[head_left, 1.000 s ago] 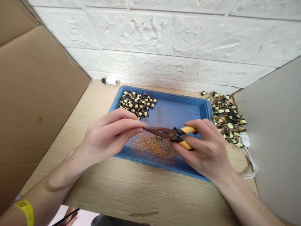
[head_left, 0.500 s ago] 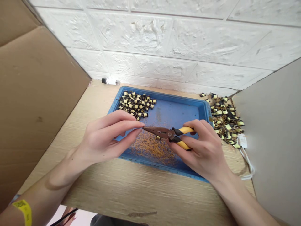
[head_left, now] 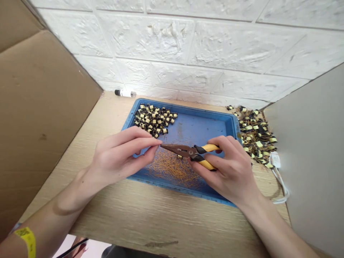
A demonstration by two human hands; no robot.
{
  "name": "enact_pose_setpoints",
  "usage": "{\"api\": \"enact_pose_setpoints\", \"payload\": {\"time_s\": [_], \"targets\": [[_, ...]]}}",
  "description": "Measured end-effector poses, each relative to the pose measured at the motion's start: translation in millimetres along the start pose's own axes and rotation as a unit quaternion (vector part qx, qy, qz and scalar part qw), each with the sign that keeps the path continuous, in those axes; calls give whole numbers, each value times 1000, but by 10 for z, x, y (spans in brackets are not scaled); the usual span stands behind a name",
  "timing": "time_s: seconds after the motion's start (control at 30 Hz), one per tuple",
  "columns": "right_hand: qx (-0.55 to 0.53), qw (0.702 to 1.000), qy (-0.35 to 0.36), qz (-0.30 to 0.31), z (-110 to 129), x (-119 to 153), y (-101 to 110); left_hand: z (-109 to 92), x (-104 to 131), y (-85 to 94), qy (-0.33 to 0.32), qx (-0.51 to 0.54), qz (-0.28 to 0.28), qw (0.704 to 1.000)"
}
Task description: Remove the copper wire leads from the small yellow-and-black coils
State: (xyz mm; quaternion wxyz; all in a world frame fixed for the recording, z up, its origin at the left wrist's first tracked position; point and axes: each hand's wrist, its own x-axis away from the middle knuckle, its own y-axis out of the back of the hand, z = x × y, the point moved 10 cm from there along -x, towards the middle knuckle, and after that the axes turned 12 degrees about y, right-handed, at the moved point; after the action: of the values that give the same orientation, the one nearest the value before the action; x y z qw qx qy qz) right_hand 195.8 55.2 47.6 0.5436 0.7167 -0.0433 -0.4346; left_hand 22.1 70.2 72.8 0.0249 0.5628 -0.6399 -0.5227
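My right hand [head_left: 228, 165] is wrapped round the yellow and black handles of needle-nose pliers [head_left: 182, 150], whose rusty jaws point left. The tip of the jaws meets the fingertips of my left hand [head_left: 120, 152]. Thumb and index finger of that hand are pinched together; what they hold, if anything, is hidden. Below both hands lies a blue tray [head_left: 204, 114]. In its far left corner is a heap of small black components with pale yellow tape [head_left: 154, 118]. Loose copper-coloured wire pieces [head_left: 174, 170] cover the tray's near part, with a single component [head_left: 179, 156] among them.
Right of the tray, more taped components with long wire leads [head_left: 256, 132] are piled beside a white switch and cable [head_left: 275, 159]. A small black-capped bottle [head_left: 125, 93] lies by the white brick wall. Cardboard [head_left: 48, 100] stands on the left, a grey panel [head_left: 311, 150] on the right.
The whole view has shifted slightly, so everything sits a little further left. Both hands and the pliers keep nearly the same pose, tip still at my left fingertips.
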Motion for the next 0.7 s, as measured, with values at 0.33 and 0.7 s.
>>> {"api": "enact_pose_setpoints", "payload": {"time_s": [0.33,0.7], "targets": [[1,1000,-26,-7,-75,25,25,68,1,4,13,6,-11,1000],[4,994,-96,-46,-198,59,71,-28,37,-114,-27,23,30,999]]}}
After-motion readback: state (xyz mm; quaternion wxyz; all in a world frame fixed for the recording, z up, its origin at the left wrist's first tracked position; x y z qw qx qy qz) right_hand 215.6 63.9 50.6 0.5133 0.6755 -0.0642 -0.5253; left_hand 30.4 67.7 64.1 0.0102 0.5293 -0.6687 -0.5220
